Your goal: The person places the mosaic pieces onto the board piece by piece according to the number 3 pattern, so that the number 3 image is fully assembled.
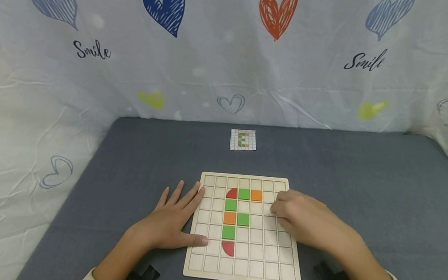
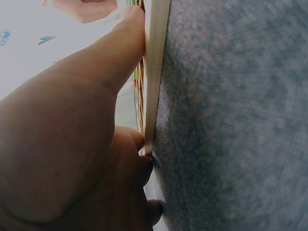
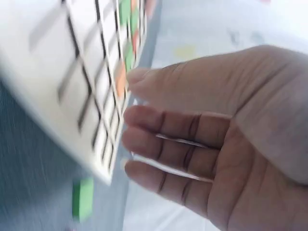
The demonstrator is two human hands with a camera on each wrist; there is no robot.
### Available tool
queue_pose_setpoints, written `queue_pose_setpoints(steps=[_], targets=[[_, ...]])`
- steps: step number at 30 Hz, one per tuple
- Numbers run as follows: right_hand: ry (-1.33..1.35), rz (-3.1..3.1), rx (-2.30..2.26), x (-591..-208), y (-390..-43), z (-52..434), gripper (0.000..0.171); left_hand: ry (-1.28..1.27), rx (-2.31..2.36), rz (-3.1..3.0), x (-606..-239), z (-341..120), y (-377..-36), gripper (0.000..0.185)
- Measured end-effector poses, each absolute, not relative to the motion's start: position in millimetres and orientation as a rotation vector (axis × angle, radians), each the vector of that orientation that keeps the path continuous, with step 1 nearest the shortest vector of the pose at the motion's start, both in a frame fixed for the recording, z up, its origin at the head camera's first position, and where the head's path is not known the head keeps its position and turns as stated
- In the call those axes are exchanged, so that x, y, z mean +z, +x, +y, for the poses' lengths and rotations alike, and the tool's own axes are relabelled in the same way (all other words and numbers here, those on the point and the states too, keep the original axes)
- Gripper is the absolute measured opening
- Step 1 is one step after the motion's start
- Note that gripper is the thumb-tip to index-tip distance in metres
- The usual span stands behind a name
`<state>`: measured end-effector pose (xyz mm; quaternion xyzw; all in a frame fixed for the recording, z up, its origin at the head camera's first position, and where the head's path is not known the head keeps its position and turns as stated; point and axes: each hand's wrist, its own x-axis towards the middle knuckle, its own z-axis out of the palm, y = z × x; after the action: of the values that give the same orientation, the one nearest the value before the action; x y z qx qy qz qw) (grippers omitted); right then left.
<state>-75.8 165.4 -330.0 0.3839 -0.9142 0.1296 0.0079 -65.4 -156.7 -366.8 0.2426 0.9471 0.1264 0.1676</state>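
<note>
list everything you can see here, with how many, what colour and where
Wooden grid board: one, pale wood, on the grey tabletop.
Square tiles: four green, two orange, in the board's cells.
Red quarter-round tiles: two, top and bottom of the tile column.
Loose green tile: one, on the tabletop beside the board.
Small pattern card: one, white, beyond the board.
Heart-print sheet: one, white, behind the table.
Left hand: flat, at the board's left edge.
Right hand: over the board's right side.
</note>
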Motion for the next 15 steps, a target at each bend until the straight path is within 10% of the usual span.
queue_pose_setpoints(steps=[15], targets=[[0.942,-3.000,0.333,-345.9,-102.3,203.5,0.030,0.690,0.358,2.696,-366.7,-156.5,-65.6,0.103]])
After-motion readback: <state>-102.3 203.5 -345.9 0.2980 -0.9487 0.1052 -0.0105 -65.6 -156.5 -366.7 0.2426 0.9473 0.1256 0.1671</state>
